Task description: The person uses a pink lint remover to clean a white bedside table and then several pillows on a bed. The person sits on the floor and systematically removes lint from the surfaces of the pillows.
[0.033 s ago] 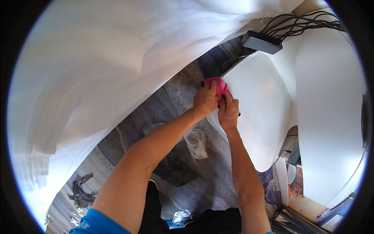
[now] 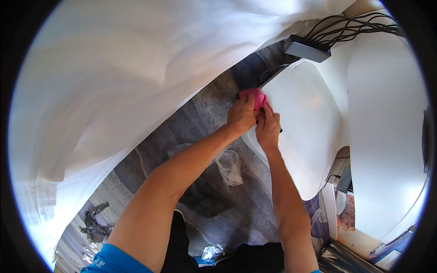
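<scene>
Both my hands are together at the left edge of a white rounded tabletop. Between them is a bunched pink cloth, with small dark bits showing at its upper left and beside the right fingers. My left hand is closed on the cloth's lower left side, its fingers bent over it. My right hand pinches the cloth's lower right side, close against the left fingers. What lies beneath the fingers is hidden.
A long white cloth hangs at the left. A grey box with several black cables stands at the tabletop's far end. Clear plastic and a dark crumpled bag lie on the grey patterned floor. A white panel stands at the right.
</scene>
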